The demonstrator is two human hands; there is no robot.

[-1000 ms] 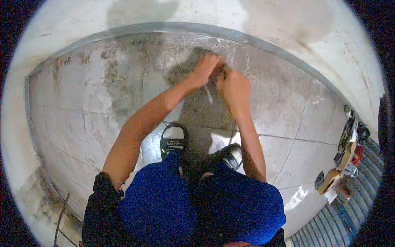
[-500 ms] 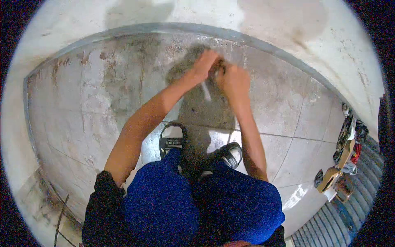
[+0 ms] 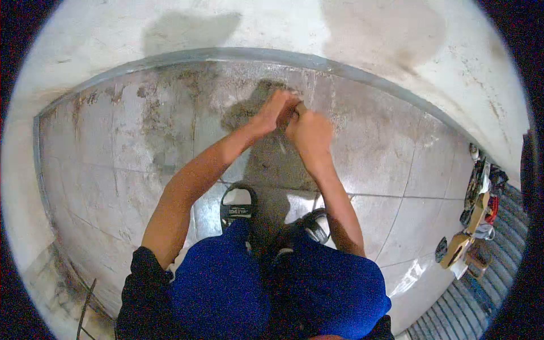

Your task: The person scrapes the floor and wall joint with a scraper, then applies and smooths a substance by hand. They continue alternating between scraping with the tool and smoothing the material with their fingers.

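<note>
Close together in front of me, over the stained floor tiles, are both my hands. My left hand (image 3: 275, 110) is closed, its fingers curled toward the right one. Fingers wrapped tight, my right hand (image 3: 310, 131) is a fist right beside it. A small dark thing (image 3: 301, 106) shows where the two hands meet; I cannot tell what it is, as the fingers hide most of it. Below the hands a thin pale streak (image 3: 282, 147) shows faintly against the shadow on the floor.
Beneath me are my blue-clad knees (image 3: 221, 277) and sandalled feet (image 3: 238, 207) on grey tiles (image 3: 374, 161). A pale wall (image 3: 277, 25) with a grey skirting (image 3: 243, 54) curves round ahead. At the right lie cardboard pieces (image 3: 458, 246) and clutter beside a ribbed grey sheet (image 3: 447, 314).
Both hands have come slightly down and nearer to me in view, still together and closed. The pale streak below them shows shorter and fainter. My view has tilted up a little.
</note>
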